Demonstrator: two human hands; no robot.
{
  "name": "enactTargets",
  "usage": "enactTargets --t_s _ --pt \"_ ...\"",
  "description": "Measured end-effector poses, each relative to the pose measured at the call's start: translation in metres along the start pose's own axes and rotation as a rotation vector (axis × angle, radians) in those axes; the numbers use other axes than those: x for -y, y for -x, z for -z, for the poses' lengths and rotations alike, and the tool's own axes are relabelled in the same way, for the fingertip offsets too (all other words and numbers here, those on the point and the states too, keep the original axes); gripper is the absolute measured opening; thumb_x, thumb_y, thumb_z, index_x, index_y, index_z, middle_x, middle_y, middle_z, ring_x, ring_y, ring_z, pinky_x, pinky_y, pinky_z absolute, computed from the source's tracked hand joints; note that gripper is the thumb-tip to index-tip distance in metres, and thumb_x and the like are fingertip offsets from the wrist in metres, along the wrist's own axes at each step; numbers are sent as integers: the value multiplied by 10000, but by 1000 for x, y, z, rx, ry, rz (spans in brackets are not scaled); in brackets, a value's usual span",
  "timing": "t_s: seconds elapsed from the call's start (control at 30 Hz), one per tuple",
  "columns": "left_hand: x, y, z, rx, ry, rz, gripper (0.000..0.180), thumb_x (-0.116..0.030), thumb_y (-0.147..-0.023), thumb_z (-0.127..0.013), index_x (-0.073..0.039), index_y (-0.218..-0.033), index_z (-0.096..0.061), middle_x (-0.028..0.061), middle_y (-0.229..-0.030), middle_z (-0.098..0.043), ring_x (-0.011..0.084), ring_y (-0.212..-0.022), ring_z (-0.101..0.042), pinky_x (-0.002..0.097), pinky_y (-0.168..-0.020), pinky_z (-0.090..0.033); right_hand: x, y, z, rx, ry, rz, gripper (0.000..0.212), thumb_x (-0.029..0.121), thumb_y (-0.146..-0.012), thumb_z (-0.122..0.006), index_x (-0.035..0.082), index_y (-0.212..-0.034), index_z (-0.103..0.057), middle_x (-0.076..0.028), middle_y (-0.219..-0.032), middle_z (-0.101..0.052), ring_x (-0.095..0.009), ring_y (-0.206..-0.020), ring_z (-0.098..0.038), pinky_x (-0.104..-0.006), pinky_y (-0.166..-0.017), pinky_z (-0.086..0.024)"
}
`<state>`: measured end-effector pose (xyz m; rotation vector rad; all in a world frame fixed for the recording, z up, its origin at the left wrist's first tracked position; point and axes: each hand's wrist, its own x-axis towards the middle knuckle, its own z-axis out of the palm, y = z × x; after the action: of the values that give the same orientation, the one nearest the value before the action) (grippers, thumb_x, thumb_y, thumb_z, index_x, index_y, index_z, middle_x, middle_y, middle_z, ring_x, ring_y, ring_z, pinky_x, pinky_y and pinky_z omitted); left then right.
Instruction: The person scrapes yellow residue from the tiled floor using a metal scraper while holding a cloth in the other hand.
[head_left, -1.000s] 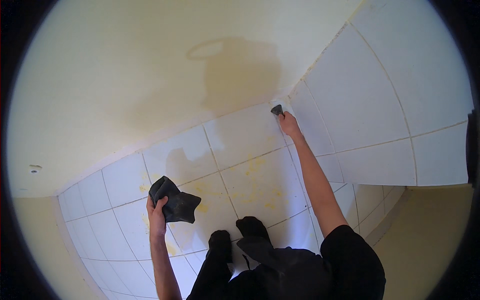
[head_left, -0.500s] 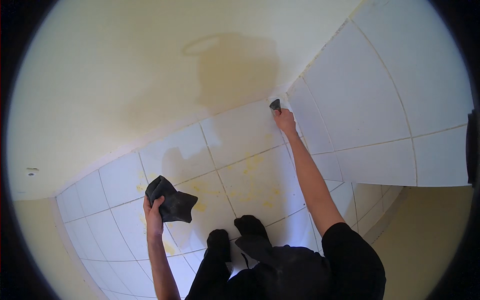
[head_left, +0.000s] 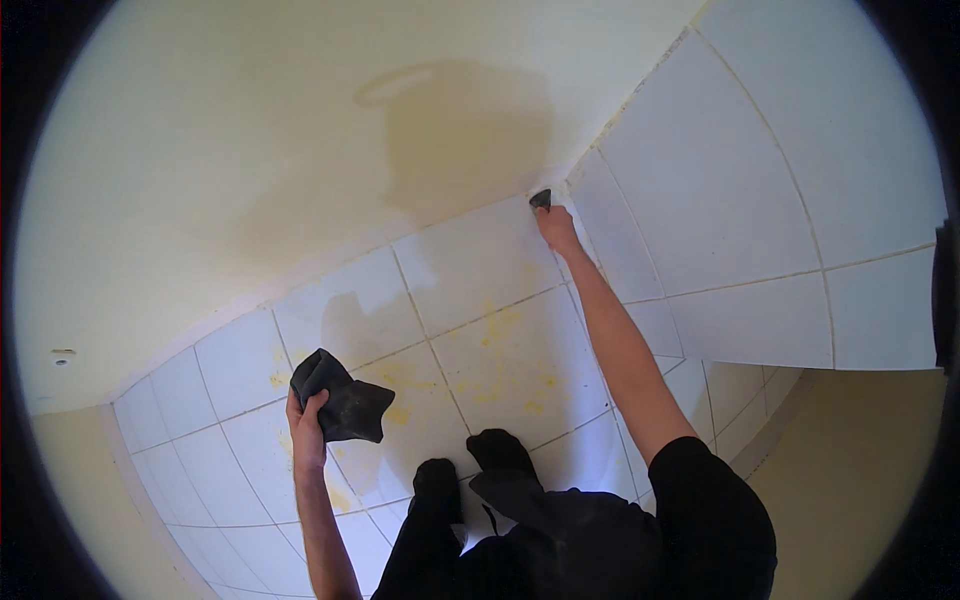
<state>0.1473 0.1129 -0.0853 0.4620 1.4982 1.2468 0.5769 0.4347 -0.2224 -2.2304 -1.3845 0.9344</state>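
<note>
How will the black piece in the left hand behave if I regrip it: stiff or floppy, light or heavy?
Probably pliable: the black piece looks folded, with uneven edges. It may keep some shape, since its corners jut out past the left hand. Likely light, as that hand grips it at one side only.

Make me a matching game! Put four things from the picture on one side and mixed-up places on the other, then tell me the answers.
Things:
1. big black thing
2. yellow marks
3. small dark tool
4. big shadow

Places:
A. on the cream wall
B. in the right hand
C. in the left hand
D. on the white floor tiles

Right pairs: 1-C, 2-D, 3-B, 4-A
</note>
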Motion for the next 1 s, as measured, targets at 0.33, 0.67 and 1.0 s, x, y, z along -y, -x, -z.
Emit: enactTargets --t_s 0.33,0.67,1.0 --pt "-1 5 2 -7 -1 -19 456 -70 -847 -603 -2 -1290 -516 94 -1162 -619 182 -1038 -587 305 -930 -459 -7 6 -9 7 -67 -2 434 305 -938 -519 -111 -903 -636 -265 -754 -670 -365 -564 -669 -443 -534 -547" --pt "-2 9 8 -45 -14 -12 445 -68 -857 -597 -2 -1289 -516 86 -1151 -622 173 -1031 -586 307 -915 -468 4 23 -10 -29 -63 -13 404 297 -931 -547 -95 -906 -641 -302 -834 -660 -417 -746 -657 -476 -669 -529" --pt "0 1 7 -19 15 -47 447 -80 -854 -600 -10 -1287 -514 92 -1152 -618 189 -1026 -600 313 -889 -492 -24 -22 -29 -197 30 154 418 275 -935 -539 -124 -835 -613 -280 -715 -655 -375 -519 -651 -454 -526 -545"
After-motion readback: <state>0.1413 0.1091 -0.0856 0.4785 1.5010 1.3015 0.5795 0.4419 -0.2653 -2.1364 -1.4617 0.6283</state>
